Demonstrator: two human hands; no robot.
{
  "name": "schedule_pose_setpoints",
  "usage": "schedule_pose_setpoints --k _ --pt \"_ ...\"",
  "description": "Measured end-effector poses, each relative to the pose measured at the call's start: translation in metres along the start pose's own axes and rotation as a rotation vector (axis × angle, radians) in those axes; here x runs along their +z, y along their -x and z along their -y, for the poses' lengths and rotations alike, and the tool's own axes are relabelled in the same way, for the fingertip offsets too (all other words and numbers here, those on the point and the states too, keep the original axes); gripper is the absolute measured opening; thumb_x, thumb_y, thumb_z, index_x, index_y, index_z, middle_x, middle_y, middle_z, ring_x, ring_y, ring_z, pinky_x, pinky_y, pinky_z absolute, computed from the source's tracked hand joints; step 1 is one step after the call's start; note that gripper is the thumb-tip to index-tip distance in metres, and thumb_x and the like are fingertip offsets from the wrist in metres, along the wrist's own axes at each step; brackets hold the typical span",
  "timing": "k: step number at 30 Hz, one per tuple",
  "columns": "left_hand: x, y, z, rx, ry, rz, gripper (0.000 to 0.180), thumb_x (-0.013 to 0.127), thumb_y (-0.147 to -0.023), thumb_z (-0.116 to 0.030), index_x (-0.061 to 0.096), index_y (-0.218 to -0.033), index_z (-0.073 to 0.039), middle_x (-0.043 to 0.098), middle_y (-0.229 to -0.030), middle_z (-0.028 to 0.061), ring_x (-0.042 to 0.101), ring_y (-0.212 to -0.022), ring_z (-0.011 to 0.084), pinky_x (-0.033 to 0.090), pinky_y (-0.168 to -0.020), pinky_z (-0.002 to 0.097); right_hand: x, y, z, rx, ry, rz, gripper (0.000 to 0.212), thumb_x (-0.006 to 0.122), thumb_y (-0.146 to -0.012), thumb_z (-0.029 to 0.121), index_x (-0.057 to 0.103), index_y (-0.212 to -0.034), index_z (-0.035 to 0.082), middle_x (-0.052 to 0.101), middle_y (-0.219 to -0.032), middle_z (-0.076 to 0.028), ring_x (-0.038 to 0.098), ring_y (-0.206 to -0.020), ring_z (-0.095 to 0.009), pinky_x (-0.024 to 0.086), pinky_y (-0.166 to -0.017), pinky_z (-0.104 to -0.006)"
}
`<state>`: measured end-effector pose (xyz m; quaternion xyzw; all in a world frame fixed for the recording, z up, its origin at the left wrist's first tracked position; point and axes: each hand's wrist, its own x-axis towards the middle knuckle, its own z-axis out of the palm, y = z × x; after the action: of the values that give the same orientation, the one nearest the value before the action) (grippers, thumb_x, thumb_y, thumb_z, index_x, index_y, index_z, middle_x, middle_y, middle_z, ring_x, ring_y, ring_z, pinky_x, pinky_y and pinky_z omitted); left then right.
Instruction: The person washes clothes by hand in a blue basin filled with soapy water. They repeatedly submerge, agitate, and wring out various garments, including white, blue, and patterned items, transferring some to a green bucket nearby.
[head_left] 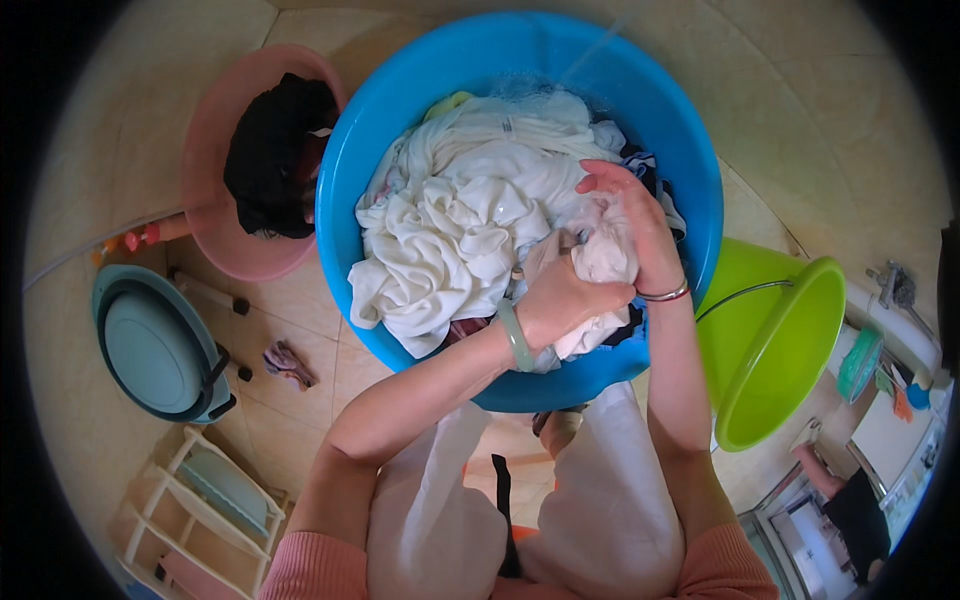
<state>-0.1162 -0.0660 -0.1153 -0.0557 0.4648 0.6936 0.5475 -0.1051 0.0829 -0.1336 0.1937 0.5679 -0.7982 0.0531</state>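
Observation:
A pale pink-white wet cloth (606,250) is bunched between my two hands over a large blue basin (345,150). My left hand (568,300), with a pale green bangle at the wrist, closes round its lower part, thumb on top; the other fingers are hidden. Curved along the cloth's right side is my right hand (645,225), a silver bangle at its wrist, cloth against the palm and fingertips bent over above it. White laundry (440,240) fills the basin, with darker garments (650,175) along the right. A thin water stream (597,50) falls in at the far side.
Left of the basin stands a pink tub (215,225) holding black clothing (275,150). Below it are a folded grey-green basin (150,350), a small crumpled cloth (288,365) on the tiles and a cream rack (150,500). A lime-green bucket (780,350) tilts at right.

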Motion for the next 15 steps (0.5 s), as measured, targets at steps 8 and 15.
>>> schedule_pose_setpoints --k 8,15 --pt "0.019 0.013 -0.020 -0.287 0.936 0.487 0.049 0.049 -0.094 -0.041 0.052 -0.127 -0.005 0.055 -0.072 0.0049 0.060 -0.080 0.0263 0.046 -0.090 0.0483 -0.030 0.011 -0.016 -0.012 -0.411 -0.074 0.086 0.026 -0.092 0.074 0.046 -0.138 0.005 0.055 -0.121 -0.005 0.051 -0.114 -0.017 0.042 -0.099 -0.0337" --pt "0.021 -0.002 0.007 -0.390 1.270 0.811 0.062 0.041 -0.097 -0.051 0.047 -0.135 -0.002 0.063 -0.095 0.0151 0.062 -0.082 0.0355 0.053 -0.076 0.0577 0.008 0.014 0.000 -0.205 -0.859 0.496 0.065 0.060 -0.086 0.061 0.045 -0.132 0.018 0.035 -0.146 -0.017 0.012 -0.142 -0.054 0.013 -0.110 -0.0725"
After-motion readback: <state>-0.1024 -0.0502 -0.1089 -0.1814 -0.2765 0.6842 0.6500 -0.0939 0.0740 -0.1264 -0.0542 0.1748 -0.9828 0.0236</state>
